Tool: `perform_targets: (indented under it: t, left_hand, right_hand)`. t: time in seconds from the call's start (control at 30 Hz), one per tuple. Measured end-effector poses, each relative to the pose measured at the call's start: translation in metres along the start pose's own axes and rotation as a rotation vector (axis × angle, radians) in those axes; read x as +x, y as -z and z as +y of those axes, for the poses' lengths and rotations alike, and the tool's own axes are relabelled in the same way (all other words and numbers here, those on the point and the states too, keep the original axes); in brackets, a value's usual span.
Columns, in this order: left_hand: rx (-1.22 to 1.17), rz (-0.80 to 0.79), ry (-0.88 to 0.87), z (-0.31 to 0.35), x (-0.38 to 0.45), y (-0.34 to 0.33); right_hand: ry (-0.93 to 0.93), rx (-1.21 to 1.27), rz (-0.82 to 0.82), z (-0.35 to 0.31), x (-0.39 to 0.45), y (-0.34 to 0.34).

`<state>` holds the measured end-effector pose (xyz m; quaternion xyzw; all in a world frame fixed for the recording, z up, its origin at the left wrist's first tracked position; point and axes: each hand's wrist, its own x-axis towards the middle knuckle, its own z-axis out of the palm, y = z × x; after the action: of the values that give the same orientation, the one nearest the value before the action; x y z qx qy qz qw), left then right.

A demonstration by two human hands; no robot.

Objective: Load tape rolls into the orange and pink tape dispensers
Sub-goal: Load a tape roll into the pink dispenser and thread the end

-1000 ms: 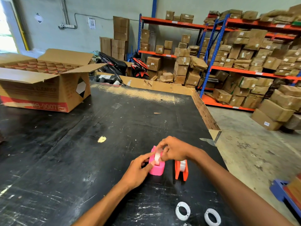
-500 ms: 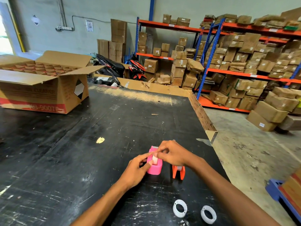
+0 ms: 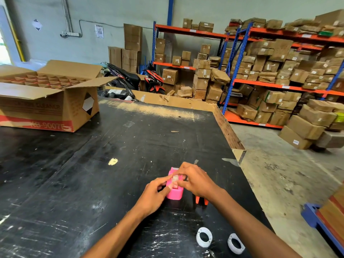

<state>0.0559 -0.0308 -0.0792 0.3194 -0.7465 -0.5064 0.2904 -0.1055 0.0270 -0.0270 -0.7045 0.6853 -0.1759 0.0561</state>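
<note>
Nearest you on the black tabletop (image 3: 55, 183), two white ring cores (image 3: 204, 236) are lying unused. Beyond them, your left hand (image 3: 152, 197) is bracing the pink tape dispenser (image 3: 174, 191), its grip pressed against the side to steady it, while your right hand (image 3: 195, 180) is pinching the pale tape roll (image 3: 175, 178) into its cradle. Your right wrist is now hiding most of the orange tape dispenser (image 3: 201, 200), which showed more a moment ago. Farther off, an open cardboard box (image 3: 46, 107) is sitting.
</note>
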Motion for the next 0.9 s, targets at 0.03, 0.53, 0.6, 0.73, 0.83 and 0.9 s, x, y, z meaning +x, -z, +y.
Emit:
perform_targets:
  t: [0.03,0.53,0.6,0.73,0.83,0.9]
  left_hand:
    - [-0.002,0.000,0.001,-0.001,0.000,0.000]
    - [0.021,-0.017,-0.008,-0.006,0.004,-0.001]
    - [0.017,-0.032,-0.043,-0.007,0.003,-0.001]
    - [0.108,-0.041,-0.097,-0.010,0.005,0.001]
    - [0.139,-0.032,-0.115,-0.012,0.006,0.002]
    - [0.150,-0.029,-0.114,-0.012,0.006,0.002]
  right_hand:
    - [0.031,-0.050,0.001,0.000,-0.002,-0.001]
    - [-0.072,0.114,0.171,0.016,0.018,0.023]
    - [-0.105,0.090,0.120,0.022,0.028,0.025]
    - [-0.135,0.061,0.043,0.031,0.045,0.021]
    - [-0.173,0.112,0.005,0.037,0.054,0.014]
    - [-0.216,0.177,-0.036,0.040,0.060,0.007]
